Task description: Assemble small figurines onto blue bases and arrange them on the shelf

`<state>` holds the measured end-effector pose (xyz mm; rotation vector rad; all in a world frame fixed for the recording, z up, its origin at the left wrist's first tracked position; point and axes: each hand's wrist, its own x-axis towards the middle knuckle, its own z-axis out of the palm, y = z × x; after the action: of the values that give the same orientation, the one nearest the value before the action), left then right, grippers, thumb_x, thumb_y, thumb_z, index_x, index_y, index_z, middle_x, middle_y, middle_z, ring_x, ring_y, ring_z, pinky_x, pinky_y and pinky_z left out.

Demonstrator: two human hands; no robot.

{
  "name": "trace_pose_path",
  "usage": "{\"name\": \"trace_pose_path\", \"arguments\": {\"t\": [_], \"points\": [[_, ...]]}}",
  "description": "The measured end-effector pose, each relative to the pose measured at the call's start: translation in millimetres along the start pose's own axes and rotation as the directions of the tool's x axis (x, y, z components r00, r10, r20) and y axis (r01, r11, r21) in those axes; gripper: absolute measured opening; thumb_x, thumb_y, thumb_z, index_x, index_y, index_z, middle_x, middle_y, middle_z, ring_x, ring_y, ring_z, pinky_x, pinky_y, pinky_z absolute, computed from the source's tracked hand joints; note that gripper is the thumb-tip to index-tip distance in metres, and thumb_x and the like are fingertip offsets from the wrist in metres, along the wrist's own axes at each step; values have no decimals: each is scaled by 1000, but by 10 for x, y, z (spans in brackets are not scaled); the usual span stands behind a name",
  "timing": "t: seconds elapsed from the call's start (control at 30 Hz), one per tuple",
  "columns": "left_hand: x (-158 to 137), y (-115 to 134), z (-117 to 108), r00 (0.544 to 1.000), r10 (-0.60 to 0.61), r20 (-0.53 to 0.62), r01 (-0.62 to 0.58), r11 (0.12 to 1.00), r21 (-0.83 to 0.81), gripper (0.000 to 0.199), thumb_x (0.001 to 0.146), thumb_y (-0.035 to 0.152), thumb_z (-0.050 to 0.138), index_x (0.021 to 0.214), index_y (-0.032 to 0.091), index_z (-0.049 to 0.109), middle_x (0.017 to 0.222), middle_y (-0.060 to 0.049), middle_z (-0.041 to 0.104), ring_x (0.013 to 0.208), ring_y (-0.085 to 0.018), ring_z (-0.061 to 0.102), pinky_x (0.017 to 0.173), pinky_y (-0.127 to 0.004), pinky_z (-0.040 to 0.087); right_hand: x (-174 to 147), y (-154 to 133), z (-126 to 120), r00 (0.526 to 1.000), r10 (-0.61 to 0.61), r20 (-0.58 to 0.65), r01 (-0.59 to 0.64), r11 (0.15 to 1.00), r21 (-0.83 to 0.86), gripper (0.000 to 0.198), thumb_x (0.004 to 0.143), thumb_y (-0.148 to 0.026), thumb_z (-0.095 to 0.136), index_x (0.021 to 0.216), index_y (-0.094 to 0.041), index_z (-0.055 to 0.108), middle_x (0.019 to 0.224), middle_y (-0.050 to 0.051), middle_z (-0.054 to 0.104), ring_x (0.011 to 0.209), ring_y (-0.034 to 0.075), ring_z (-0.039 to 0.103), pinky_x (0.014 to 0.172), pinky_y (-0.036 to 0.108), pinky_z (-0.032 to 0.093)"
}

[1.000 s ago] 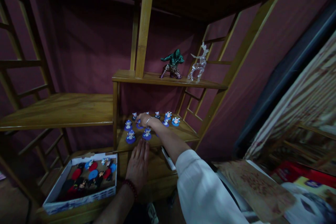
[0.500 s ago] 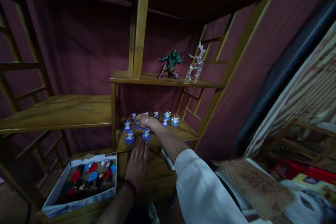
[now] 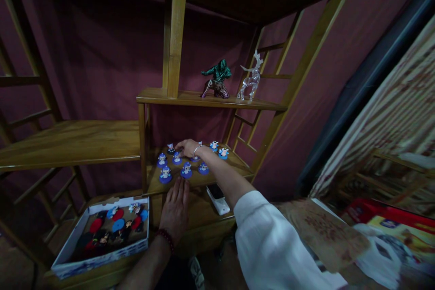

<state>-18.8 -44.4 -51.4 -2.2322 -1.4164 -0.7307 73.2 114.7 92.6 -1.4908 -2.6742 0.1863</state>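
Observation:
My right hand [image 3: 187, 147], with a silver bangle, reaches over the lower shelf among small figurines. Its fingers bend down beside a dark-based figurine [image 3: 170, 148] in the back row; whatever sits under the fingertips is hidden. Several purple-based figurines stand in front, among them one at the left [image 3: 162, 159], one near the front edge [image 3: 165, 174] and one in the middle [image 3: 186, 170]. Two blue-based figurines [image 3: 223, 152] stand to the right. My left hand [image 3: 175, 204], wearing a dark bead bracelet, lies flat with fingers extended at the shelf's front edge, holding nothing.
An open white box [image 3: 102, 260] of red, blue and black figurines sits at lower left. A white device [image 3: 218, 199] lies below the shelf, beside my right forearm. Above stand a green crouching statue [image 3: 217, 79] and a clear deer [image 3: 250, 79]. Bags [image 3: 377, 253] are at right.
My right hand has moved a little back and right over the figurines, uncovering a purple-based one. My forearm now shows more of the white device. My left hand stays by the shelf edge.

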Motion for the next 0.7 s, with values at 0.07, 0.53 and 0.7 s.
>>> {"name": "trace_pose_path", "arguments": {"t": [0.07,0.53,0.7], "points": [[1,0,-3,1000,-1,-5,1,1000,2,62,68,6,38,130,6,32,137,-16,32,130,-25,14,101,-40,24,-49,71,-74,999,26,-21,-26,1000,-17,40,69,-21,63,108,-20,60,104,1,64,94,13,58,78,14,42],[-3,6,0,1000,-1,-23,1,1000,-17,64,66,5,38,130,5,30,136,-17,33,130,-24,14,101,-40,25,-359,472,-175,981,191,-41,-194,975,-110,39,66,-23,65,106,-23,62,104,1,64,94,15,59,75,14,42],[-13,2,30,999,6,-34,-7,1000,-13,65,67,7,40,131,5,28,136,-17,33,130,-24,14,101,-41,24,-336,512,-94,986,168,-19,-169,977,-132,40,67,-21,64,107,-22,61,103,2,65,93,15,59,75,15,42]]}}
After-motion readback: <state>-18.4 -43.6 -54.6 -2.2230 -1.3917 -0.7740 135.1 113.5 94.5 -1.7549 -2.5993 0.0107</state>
